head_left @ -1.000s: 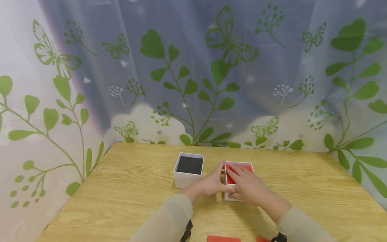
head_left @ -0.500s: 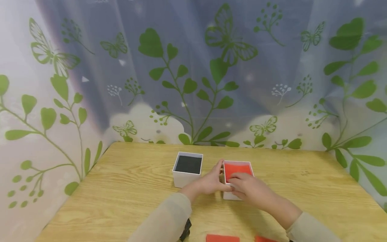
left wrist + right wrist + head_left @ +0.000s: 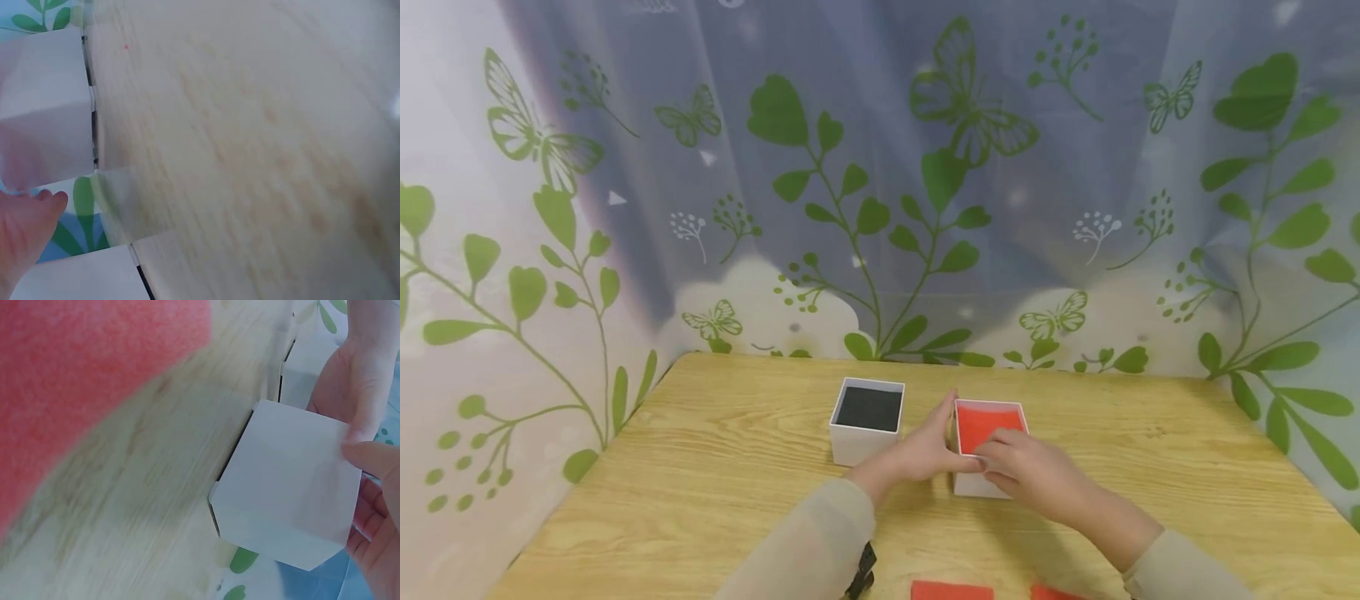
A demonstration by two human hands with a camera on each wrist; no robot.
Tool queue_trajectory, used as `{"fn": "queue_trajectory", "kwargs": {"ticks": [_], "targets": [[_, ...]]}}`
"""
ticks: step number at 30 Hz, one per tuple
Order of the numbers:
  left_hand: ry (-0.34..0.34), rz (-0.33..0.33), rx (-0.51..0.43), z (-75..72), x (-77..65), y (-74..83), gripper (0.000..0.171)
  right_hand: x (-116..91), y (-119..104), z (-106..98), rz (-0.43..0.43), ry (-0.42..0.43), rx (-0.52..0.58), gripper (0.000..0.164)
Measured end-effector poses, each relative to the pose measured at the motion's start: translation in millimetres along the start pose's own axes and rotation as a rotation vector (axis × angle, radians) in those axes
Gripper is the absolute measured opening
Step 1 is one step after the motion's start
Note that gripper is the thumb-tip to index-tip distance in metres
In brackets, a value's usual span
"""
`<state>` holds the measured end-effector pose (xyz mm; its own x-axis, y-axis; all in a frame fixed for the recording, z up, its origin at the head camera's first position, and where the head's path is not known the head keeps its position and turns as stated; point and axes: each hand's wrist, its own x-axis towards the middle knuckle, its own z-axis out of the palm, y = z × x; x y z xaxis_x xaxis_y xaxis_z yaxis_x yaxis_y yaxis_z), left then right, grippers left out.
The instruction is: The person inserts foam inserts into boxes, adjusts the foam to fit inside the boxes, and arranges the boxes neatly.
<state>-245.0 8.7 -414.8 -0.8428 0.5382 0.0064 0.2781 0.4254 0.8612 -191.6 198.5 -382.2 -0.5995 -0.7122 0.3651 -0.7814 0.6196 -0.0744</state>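
My left hand [image 3: 928,446] grips a white box [image 3: 985,483] at its left side, the thumb across the near face. Red cloth [image 3: 985,423] lies inside this open-topped box. My right hand [image 3: 1033,471] curls its fingers over the box's near rim, on the cloth's near edge. In the right wrist view its thumb lies on the outside of the box [image 3: 287,481], close to the left thumb; the fingertips are hidden. To the left stands a second white box [image 3: 853,450] with black cloth [image 3: 868,408] in it.
Two red pieces, one red piece [image 3: 951,591] left of another red piece [image 3: 1056,592], lie at the bottom edge of the head view on the wooden table [image 3: 715,467]. A patterned curtain [image 3: 880,183] hangs behind the table.
My right fingers, which were spread over the red cloth, have drawn back and curled at the near rim. The cloth now shows more fully. My left hand stays on the box.
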Motion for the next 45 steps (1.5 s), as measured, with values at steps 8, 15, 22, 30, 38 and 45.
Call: {"fn": "queue_trajectory", "kwargs": {"ticks": [8,15,22,30,38,45], "targets": [[-0.002,-0.046,0.077,0.0,3.0,5.1,0.109,-7.5,5.5,-6.4,-0.038,0.013,-0.236,0.021],[-0.008,-0.045,0.092,-0.7,4.6,6.2,0.109,-8.6,9.2,-1.5,-0.094,0.047,-0.379,0.025],[-0.035,-0.032,0.101,1.1,7.0,5.0,0.106,-15.7,-1.2,-2.9,-0.081,0.09,-0.223,0.041],[-0.039,0.006,0.079,-1.9,7.8,4.9,0.101,-22.1,-20.2,3.2,-0.16,0.144,-0.162,0.062],[-0.026,-0.021,0.083,-1.8,4.5,3.3,0.104,-32.2,-42.2,17.3,-0.196,0.062,-0.083,0.065],[-0.019,-0.072,0.08,-3.5,2.7,5.1,0.104,-36.4,-61.3,32.1,-0.084,-0.421,0.162,0.07]]}}
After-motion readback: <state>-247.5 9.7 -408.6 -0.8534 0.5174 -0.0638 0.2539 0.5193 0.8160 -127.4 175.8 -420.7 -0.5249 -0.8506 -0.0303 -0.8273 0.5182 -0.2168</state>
